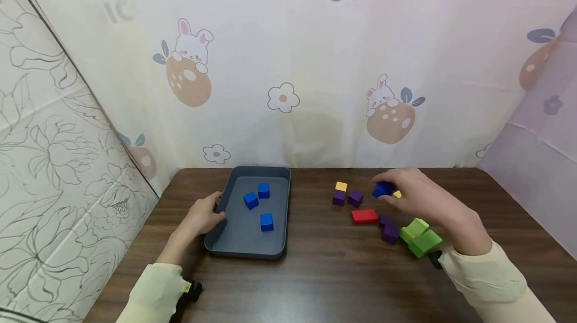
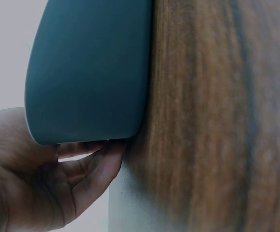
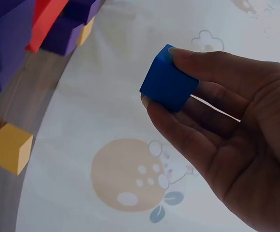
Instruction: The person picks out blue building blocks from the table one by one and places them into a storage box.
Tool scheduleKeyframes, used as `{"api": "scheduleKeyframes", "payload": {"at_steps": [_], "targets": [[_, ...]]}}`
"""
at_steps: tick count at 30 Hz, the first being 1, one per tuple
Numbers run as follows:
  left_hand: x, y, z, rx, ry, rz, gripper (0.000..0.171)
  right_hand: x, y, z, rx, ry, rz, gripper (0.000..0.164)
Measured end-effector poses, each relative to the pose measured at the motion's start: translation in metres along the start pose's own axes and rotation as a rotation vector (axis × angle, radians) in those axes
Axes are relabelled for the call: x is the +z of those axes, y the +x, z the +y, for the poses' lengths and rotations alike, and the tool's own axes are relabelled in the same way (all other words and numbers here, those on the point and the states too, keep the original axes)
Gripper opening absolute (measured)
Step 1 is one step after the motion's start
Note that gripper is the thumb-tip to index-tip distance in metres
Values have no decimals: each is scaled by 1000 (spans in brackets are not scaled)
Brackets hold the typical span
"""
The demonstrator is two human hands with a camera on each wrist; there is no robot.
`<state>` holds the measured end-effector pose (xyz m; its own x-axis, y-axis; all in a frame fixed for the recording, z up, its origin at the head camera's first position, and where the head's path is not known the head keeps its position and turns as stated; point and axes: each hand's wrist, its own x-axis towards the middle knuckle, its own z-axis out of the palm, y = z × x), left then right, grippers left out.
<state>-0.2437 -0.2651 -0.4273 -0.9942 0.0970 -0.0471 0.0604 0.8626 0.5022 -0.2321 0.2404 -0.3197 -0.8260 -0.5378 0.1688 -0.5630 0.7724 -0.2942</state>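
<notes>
A blue cube [image 1: 382, 189] is held up by my right hand [image 1: 416, 195], pinched between thumb and fingertips; the right wrist view shows the same blue cube [image 3: 166, 84] raised above the table. My left hand [image 1: 203, 215] grips the left side of a dark grey tray [image 1: 241, 235], thumb at the rim and fingers against the outer wall [image 2: 91, 72]. Three blue cubes lie in the tray: one blue cube [image 1: 263, 191] towards the back, another blue cube [image 1: 251, 201] beside it, and a third blue cube [image 1: 267, 222] nearer the front.
Right of the tray, a yellow block [image 1: 341, 186] appears with purple blocks [image 1: 355, 198] and a red block [image 1: 364, 216]. More purple blocks [image 1: 389, 232] and green blocks [image 1: 424, 243] lie near my right forearm. A yellow block [image 3: 11, 149] is partly hidden behind my right hand. A patterned curtain [image 1: 288, 132] hangs behind the table.
</notes>
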Motion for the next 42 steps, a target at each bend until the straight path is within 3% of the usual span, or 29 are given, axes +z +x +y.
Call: {"api": "scheduleKeyframes", "payload": {"at_steps": [19,27,37,42], "targets": [[2,0,4,-14,-10,11,55,5,22,-35,-48,58,-36,34],[3,1,2,-24,-7,9,54,6,34,-50,-121,20,23,34],[4,1,0,-17,-5,17,55,3,48,-78,-203,58,107,28],[3,-2,-1,-9,-2,20,56,2,55,-93,-236,66,108,31]]}}
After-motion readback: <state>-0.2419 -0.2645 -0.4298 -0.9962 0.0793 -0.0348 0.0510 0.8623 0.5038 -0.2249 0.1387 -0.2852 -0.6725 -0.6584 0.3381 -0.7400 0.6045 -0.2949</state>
